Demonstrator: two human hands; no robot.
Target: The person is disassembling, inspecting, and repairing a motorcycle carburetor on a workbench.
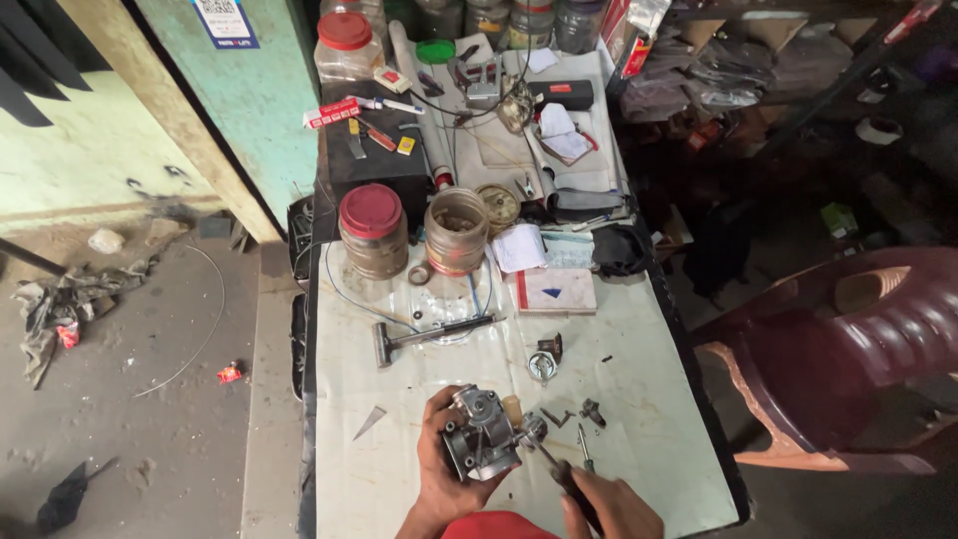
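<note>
Carburetor in my left hand, screwdriver in my right, low over the worktop (pixel 639 399).

My left hand (pixel 444 469) has its fingers wrapped round the metal carburetor (pixel 484 434), held just above the near edge. My right hand (pixel 609 507) has fingers closed on a screwdriver (pixel 557 471); its long axis runs up-left, tip at the carburetor's right side. Small screws (pixel 589 411) lie just right.
</note>
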